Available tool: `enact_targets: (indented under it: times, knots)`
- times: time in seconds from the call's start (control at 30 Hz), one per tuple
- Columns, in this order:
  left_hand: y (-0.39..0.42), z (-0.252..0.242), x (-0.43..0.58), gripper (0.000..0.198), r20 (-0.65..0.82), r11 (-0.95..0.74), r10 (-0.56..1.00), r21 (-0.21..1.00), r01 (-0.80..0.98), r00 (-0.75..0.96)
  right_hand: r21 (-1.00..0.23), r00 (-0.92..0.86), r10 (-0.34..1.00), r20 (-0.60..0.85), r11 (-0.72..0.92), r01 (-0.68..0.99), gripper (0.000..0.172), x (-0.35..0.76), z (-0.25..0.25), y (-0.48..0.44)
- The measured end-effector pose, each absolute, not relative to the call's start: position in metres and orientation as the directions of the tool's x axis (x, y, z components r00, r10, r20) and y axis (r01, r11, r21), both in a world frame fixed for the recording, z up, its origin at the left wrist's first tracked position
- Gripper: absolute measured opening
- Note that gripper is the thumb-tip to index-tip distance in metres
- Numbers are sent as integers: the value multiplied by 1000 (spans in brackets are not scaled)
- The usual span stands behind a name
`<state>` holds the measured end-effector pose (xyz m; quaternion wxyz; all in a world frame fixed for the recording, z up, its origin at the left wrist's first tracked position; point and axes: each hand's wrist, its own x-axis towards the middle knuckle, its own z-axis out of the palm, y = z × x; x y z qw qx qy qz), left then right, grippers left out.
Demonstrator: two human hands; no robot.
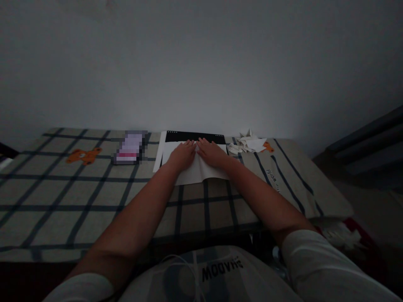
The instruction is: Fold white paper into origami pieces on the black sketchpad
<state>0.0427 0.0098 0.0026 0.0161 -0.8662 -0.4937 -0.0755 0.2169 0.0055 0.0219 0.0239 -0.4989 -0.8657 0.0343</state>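
Observation:
Both of my hands lie on a white sheet of paper [192, 175] with a crease running down its middle. My left hand [183, 155] rests on the paper left of the crease, fingers stretched out. Close beside it, my right hand [211, 152] presses on the right half, its fingers also extended and pointing away from me. The sheet's near edge lifts a little off the cloth. Beneath it lies a black sheet or board [195, 136] with rows of small white marks in its far corners, and a white edge shows along its left side.
A checked cloth [103, 193] covers the table. Left of the paper lies a phone [128, 147], its screen blurred. Folded or crumpled white paper pieces [250, 142] sit at the right. Behind stands a plain wall [201, 75]. A red container [362, 239] is below the table's right end.

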Motion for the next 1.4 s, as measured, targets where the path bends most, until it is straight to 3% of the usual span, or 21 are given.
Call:
enact_targets:
  times: [0.17,0.43,1.4]
  knots:
    - [8,4,42,51,138,-516,849,6,856,510,-141,-504,863,22,502,853,61,219,7,4]
    - [11,2,37,55,90,-522,851,30,852,518,-121,-565,825,13,562,818,61,234,11,8]
    - [4,0,43,55,102,-474,878,38,880,469,-150,-367,929,47,370,917,59,210,-3,-5]
